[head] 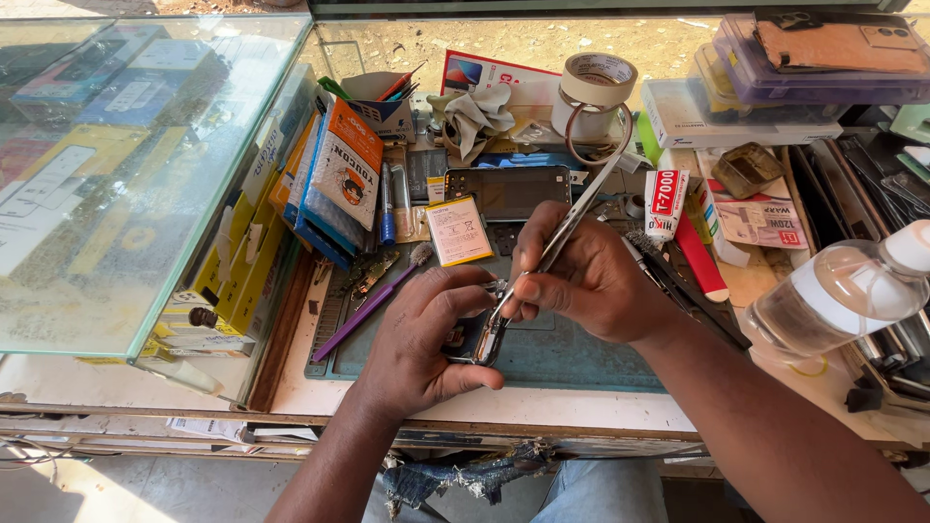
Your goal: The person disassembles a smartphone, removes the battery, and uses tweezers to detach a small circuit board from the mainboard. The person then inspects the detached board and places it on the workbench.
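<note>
Tweezers (567,225) pinched in right hand (581,281) fingers, long axis slanting, tips down-left at phone (473,339) clamped by left hand (426,339) fingers.

A: What is the left hand (421,334) gripping?
B: A small phone part (472,339), over the blue-green mat (572,358).
A: And the right hand (581,276)?
B: It is pressing metal tweezers (562,232) onto it.

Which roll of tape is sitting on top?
The wide cream roll of tape sits on top, lying flat. The thin brown ring below it leans against the stack, lower down.
</note>
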